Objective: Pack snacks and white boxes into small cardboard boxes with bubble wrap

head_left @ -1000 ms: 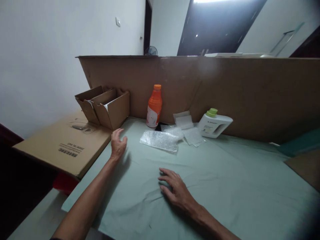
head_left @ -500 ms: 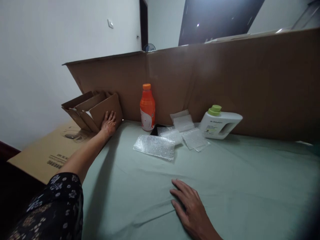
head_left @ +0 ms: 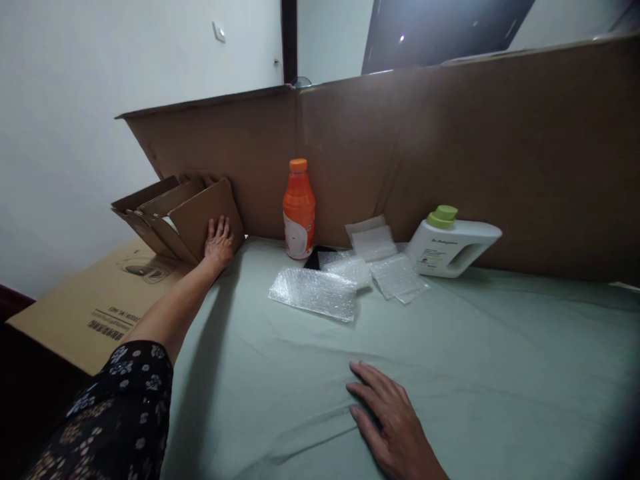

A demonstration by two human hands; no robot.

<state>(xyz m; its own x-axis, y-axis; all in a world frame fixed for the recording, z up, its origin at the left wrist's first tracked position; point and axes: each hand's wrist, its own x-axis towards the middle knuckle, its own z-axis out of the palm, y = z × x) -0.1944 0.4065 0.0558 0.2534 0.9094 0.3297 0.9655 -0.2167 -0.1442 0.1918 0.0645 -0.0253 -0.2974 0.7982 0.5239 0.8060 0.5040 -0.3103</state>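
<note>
At the left, my left hand [head_left: 219,243] presses flat, fingers spread, against the front panel of folded cardboard boxes [head_left: 193,217] that stand upright together. My right hand [head_left: 387,413] rests with fingers apart on the pale green sheet [head_left: 280,373], touching no object. Beyond it lie several bubble wrap pouches [head_left: 314,293]. An orange bottle [head_left: 299,210] with an orange cap stands behind the pouches. To their right is a white jug [head_left: 453,247] with a green cap and a handle.
A tall cardboard panel [head_left: 345,147] runs along the back. Something flat and black [head_left: 316,257] lies partly hidden under the pouches. On the left, a printed cardboard sheet [head_left: 100,300] lies beside the green sheet. A white wall [head_left: 75,80] rises behind.
The view has shifted slightly, so the objects sit a little differently in the picture. Both hands keep their places, the left on the folded boxes and the right on the sheet.
</note>
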